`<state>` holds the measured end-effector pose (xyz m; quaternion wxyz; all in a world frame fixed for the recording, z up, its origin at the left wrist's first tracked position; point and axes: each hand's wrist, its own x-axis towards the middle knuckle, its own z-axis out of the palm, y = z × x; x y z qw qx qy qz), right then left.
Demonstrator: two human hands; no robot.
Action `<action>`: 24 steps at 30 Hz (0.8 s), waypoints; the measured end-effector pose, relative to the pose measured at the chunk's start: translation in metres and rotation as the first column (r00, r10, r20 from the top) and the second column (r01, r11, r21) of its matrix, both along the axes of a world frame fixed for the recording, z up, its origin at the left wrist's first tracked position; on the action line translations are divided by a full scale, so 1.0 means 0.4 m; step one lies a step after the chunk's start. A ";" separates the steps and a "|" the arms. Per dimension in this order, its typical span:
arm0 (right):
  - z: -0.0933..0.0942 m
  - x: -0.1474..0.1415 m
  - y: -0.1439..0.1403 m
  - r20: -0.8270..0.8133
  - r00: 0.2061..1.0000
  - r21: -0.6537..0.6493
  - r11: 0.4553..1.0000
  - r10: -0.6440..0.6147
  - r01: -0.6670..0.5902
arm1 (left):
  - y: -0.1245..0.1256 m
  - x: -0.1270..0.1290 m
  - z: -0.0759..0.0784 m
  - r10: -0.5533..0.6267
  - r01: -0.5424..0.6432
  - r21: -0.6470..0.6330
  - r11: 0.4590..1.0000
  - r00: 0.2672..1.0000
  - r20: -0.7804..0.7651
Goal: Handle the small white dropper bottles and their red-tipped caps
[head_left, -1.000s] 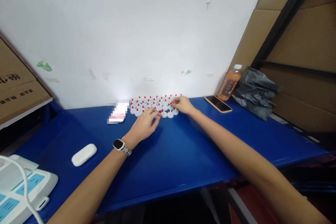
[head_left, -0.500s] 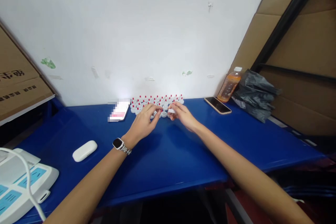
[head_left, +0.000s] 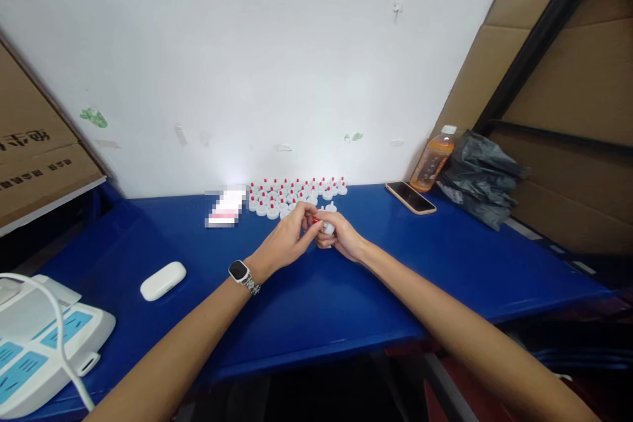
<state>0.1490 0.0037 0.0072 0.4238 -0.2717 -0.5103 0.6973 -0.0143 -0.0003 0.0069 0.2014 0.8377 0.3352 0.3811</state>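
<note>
White cap (head_left: 329, 228) gripped in right hand (head_left: 347, 237); left hand (head_left: 293, 232) pinching red tip (head_left: 316, 220) beside it.

On the blue counter (head_left: 316, 316), an orange bottle (head_left: 432, 161) stands beside a phone (head_left: 411, 198) and a black bag (head_left: 482, 178), while a white case (head_left: 163, 281) lies near a power strip (head_left: 101, 328).

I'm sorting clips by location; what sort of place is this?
Probably a workshop or storeroom corner: white, mostly red-tipped plastic caps stand grouped on a shiny blue table, with printed brown cardboard at left.
</note>
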 end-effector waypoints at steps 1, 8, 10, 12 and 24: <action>0.002 0.000 -0.001 -0.002 1.000 0.015 1.000 0.008 -0.008 | -0.001 0.003 -0.001 -0.007 0.008 -0.020 1.000 1.000 0.023; 0.006 0.007 -0.001 0.033 0.998 0.020 0.999 0.047 -0.048 | -0.013 0.003 0.012 -0.053 0.052 -0.018 0.998 0.997 -0.059; 0.004 0.005 -0.002 0.025 0.998 -0.014 0.998 0.055 -0.055 | -0.012 -0.004 0.017 -0.015 0.030 0.076 0.997 0.982 -0.190; 0.003 -0.002 -0.007 -0.007 0.997 -0.052 0.996 0.073 -0.073 | -0.007 -0.008 0.019 0.039 0.021 0.206 0.978 0.958 -0.283; 0.033 0.065 0.041 -0.019 0.953 0.123 0.945 -0.303 0.303 | 0.030 -0.072 0.050 0.247 -0.261 0.104 0.960 0.961 0.126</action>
